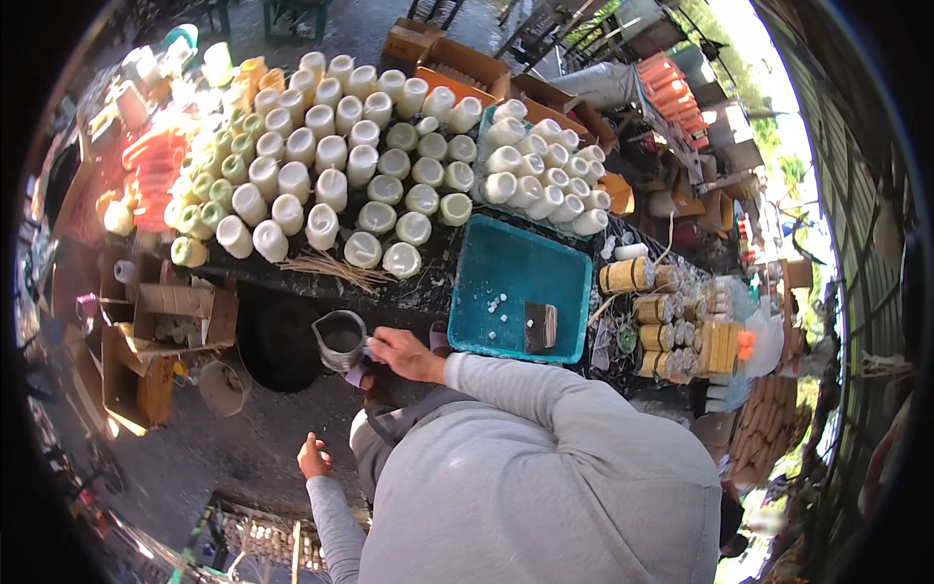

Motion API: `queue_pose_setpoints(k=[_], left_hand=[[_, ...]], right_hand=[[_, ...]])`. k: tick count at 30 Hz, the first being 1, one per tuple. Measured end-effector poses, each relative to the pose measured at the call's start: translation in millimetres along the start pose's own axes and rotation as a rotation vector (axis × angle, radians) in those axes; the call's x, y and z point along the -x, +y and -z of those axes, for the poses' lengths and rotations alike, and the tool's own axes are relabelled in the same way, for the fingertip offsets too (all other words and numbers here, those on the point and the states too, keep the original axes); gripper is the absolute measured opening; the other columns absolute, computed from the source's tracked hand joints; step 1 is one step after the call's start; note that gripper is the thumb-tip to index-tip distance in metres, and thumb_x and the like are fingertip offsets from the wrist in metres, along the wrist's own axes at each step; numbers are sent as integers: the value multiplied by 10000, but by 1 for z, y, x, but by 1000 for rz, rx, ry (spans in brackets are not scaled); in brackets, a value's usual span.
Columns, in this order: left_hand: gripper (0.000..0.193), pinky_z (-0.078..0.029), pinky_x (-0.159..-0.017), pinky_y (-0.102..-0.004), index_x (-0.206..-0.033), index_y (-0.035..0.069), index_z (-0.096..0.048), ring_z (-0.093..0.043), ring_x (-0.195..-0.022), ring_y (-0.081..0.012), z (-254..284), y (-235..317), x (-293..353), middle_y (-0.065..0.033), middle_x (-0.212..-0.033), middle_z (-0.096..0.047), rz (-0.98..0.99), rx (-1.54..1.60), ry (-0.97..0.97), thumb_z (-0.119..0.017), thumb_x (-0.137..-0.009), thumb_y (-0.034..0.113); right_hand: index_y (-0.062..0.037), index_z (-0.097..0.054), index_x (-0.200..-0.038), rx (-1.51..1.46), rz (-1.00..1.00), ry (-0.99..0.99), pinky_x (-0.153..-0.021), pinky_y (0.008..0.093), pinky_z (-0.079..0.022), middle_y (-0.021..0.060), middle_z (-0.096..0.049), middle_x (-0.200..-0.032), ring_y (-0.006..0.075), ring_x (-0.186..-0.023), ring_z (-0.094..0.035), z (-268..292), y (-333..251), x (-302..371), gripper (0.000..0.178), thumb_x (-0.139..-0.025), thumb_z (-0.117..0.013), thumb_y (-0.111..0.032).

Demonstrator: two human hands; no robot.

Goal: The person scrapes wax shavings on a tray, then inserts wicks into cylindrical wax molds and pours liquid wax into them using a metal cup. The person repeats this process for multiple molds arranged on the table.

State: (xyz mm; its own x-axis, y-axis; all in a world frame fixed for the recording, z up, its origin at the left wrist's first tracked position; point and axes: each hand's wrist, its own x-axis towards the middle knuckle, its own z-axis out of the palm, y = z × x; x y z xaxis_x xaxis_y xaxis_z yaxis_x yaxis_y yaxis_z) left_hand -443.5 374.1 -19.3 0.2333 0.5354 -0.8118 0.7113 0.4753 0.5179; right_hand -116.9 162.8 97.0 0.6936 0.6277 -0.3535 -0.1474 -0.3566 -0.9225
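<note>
My right hand (409, 353) grips the handle of a metal jug (341, 338), which hangs over the ground beside the table with its spout toward the left. Next to the jug is a wide, dark round tub (280, 341); its inside is too dark to make out. Lower in the view, my left hand (313, 457) is held out apart from the jug, fingers loosely bent and separated, nothing in it. On the table, many pale, waxy-looking cylinders (331, 153) stand in rows, whitish on the right and greenish toward the left.
A blue tray (467, 326) holds white bits and a dark block; another blue tray (484, 185) carries more white cylinders. Thin sticks (336, 268) lie at the table edge. Cardboard boxes (185, 311) and a pale bucket (226, 387) stand left. Yellow-wrapped bundles (628, 275) sit right.
</note>
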Motion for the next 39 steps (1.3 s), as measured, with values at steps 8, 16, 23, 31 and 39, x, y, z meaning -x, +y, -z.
queue_pose_setpoints(k=[8, 16, 23, 31, 39], left_hand=[[338, -553, -706, -376, -991, -19, -730, -673, -699, -211, -131, 164, 63, -108, -769, -709, -705, -679, -49, -803, -854, 281], [404, -581, -806, -369, -1198, 7, -731, -724, -833, -232, -378, 223, 148, -150, -987, -763, -897, -725, -449, -784, -887, 258], [551, -608, -810, -333, -1474, 18, -557, -692, -1002, -172, -527, 232, 139, -127, -1353, -651, -636, -541, -597, -713, -964, 154], [697, -605, -867, -350, -1613, 29, -354, -641, -1165, -221, -613, 269, 126, -168, -1520, -512, -552, -222, -776, -643, -981, 71], [857, -585, -848, -349, -1677, 57, -172, -597, -1166, -224, -650, 269, 112, -149, -1553, -452, -454, -105, -830, -646, -963, 54]], right_hand=[[-10, -578, -846, 288, -135, 756, -693, 444, -523, 189, -684, -779, 347, -746, -698, 242, 59, 144, 391, -1062, -540, -333], [21, -546, -827, 19, -41, 834, -711, 398, -566, 182, -669, -752, 294, -729, -713, 367, 162, 162, 367, -1065, -548, -259], [16, -658, -966, 304, -63, 819, -691, 392, -515, 133, -678, -865, 259, -707, -641, 405, 142, 169, 253, -1009, -651, -233], [-8, -686, -1156, 387, 0, 746, -802, 416, -531, 144, -703, -1052, 290, -809, -665, 463, 58, 72, 329, -890, -772, -181], [-2, -615, -1380, 528, -24, 511, -1134, 463, -449, 232, -634, -1405, 402, -1299, -599, 487, 36, -35, 563, -860, -743, -178]])
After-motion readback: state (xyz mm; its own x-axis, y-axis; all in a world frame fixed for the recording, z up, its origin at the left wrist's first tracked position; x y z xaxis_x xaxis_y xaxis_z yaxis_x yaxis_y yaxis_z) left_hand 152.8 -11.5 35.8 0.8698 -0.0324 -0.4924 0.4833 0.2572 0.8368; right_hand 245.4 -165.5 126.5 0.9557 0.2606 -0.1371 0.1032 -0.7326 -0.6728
